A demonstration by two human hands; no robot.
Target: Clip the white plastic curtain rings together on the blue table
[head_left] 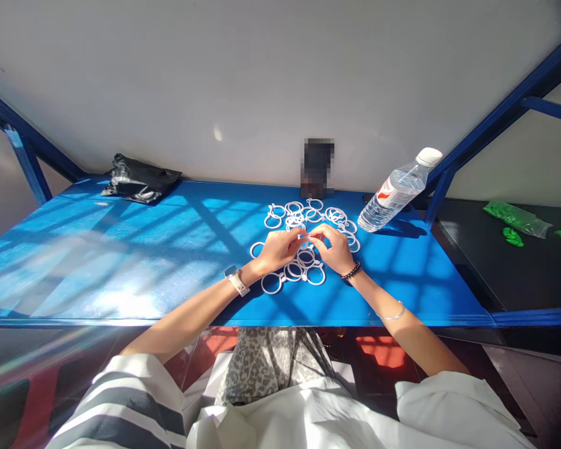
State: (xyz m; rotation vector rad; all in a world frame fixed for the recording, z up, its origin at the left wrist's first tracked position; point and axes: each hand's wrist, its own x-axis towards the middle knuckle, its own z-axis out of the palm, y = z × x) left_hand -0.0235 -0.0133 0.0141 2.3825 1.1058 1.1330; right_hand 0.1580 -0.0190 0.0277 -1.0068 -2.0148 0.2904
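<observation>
While pinched together, both hands' grip (307, 240) on ring (303, 237)

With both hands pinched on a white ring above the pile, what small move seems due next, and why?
Probably set the ring down among the linked ones near the table edge. The left hand and right hand meet on it over the rings, and loose rings wait behind.

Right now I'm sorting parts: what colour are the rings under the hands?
White, the rings on the blue table, seen in the head view.
</observation>
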